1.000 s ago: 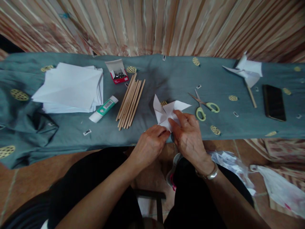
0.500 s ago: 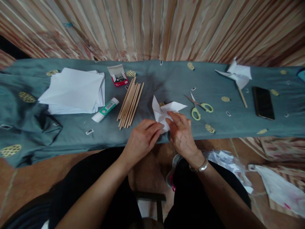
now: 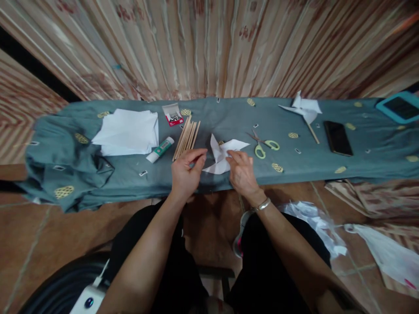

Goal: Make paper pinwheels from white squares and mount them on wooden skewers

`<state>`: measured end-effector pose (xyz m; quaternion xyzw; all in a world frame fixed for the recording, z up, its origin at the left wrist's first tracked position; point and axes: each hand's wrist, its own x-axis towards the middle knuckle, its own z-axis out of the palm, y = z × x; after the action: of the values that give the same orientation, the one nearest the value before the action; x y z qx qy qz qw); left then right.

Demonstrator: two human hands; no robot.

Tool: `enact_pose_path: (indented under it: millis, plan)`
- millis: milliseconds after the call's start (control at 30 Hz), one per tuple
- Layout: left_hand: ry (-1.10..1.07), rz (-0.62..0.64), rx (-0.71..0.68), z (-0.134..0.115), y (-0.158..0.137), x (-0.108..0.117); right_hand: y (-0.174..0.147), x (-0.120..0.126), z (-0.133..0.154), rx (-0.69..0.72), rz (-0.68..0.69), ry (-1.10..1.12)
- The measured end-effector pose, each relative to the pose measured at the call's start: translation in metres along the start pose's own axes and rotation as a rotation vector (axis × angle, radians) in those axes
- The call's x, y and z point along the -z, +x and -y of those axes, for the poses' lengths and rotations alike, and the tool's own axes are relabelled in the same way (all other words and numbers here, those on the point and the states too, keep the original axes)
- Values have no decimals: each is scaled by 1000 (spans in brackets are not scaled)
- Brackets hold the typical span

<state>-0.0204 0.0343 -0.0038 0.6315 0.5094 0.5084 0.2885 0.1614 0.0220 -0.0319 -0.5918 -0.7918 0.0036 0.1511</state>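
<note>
A white paper pinwheel, with no stick visible on it, lies near the front edge of the cloth-covered table. My right hand grips it at its right side, the fingers bent over the paper near the centre. My left hand is just left of the pinwheel, off the paper, with a gap between thumb and forefinger and nothing seen in them. Beyond that hand lies a bundle of wooden sticks, its lower ends partly behind the fingers. Scissors with green handles rest, blades apart, to the pinwheel's right.
A glue stick, a stack of white paper and an opened red box of metal pins are at left. On the right are a pinwheel on a stick, a black phone and a blue-framed device.
My left hand has let go of the pinwheel's lower left blade and moved left toward the sticks. My right hand stays on the paper. The view has shifted.
</note>
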Motion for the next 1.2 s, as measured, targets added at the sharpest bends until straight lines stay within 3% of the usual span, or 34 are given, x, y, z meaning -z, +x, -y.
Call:
enact_pose_path:
  millis: [500,867,967,1200]
  plan:
    - [-265,-72,111,1,8,-5,6,12,12,-86,28,-71]
    - [-267,-36,81,-2,24,1,0,4,4,-185,-164,161]
    - [-273,-33,87,-2,24,0,0,6,4,-188,-183,90]
    - [-273,-18,84,-2,23,-2,-2,9,1,-149,-46,-118]
